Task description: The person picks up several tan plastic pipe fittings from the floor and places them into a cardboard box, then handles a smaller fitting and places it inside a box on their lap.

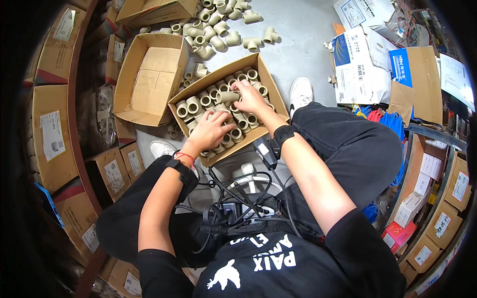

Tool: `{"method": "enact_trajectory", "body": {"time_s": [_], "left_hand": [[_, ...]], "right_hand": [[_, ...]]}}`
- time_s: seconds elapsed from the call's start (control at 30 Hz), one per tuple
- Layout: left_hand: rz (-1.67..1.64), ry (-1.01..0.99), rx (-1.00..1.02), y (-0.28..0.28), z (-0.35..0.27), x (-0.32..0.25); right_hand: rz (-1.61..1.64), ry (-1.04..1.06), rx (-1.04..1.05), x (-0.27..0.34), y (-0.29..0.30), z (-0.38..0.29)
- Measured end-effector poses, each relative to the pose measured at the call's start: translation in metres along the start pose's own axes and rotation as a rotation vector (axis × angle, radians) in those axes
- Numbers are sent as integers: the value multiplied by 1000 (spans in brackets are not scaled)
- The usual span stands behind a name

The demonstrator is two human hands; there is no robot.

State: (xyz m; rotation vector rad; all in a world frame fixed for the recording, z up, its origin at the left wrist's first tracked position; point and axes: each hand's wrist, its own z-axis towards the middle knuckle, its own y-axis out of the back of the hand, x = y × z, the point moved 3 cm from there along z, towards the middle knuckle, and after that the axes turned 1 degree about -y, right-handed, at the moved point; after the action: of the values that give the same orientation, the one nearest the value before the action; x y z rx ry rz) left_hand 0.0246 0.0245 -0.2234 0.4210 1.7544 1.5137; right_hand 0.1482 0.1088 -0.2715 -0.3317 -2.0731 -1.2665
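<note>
In front of me an open cardboard box (269, 80) holds rows of beige plastic pipe fittings (194, 105), many with their round openings turned up. My right hand (249, 97) is over the box, thumb and fingers around a beige tee fitting (227, 97) that lies on top of the rows. Lower and to the left, my left hand (211, 128) rests on the fittings with its fingers spread and bent down. A fitting lies partly under those fingers; whether they grip it I cannot tell.
An open carton (154, 80) with a bare bottom stands left of the box. Loose tee fittings (218, 31) lie heaped on the grey floor beyond. Shelves of cartons (56, 138) line the left; cartons (359, 70) and blue cable coils (393, 128) crowd the right. Black cables (242, 186) hang before me.
</note>
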Motion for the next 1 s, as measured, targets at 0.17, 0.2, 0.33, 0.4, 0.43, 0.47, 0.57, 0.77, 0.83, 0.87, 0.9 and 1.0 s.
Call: {"method": "enact_trajectory", "body": {"time_s": [0.17,0.2,0.33,0.4,0.43,0.47,0.57,0.77,0.83,0.87,0.9,1.0], "left_hand": [[-59,25,68,1,-3,0],[-22,33,85,1,-4,0],[-40,24,87,1,-8,0],[-55,9,59,1,-10,0],[-54,35,80,0,-11,1],[-64,40,74,-1,-11,1],[-66,45,67,-2,-13,2],[-91,32,17,-3,-15,2],[-77,43,8,-4,-15,3],[-64,60,22,-5,-16,3],[-66,41,-11,-5,-16,3],[-66,43,-15,-5,-16,3]], "right_hand": [[-183,-36,54,9,-10,3],[-163,-12,57,11,-12,4],[-242,36,31,9,-13,14],[-206,30,30,2,-10,20],[-164,37,-13,0,-7,22],[-37,39,-45,-2,-4,26],[113,-112,-89,-12,1,29],[504,-120,169,12,-32,41],[299,-158,122,20,-42,40],[300,-117,130,25,-46,40],[240,-155,118,27,-49,38],[72,-68,64,35,-48,31]]}}
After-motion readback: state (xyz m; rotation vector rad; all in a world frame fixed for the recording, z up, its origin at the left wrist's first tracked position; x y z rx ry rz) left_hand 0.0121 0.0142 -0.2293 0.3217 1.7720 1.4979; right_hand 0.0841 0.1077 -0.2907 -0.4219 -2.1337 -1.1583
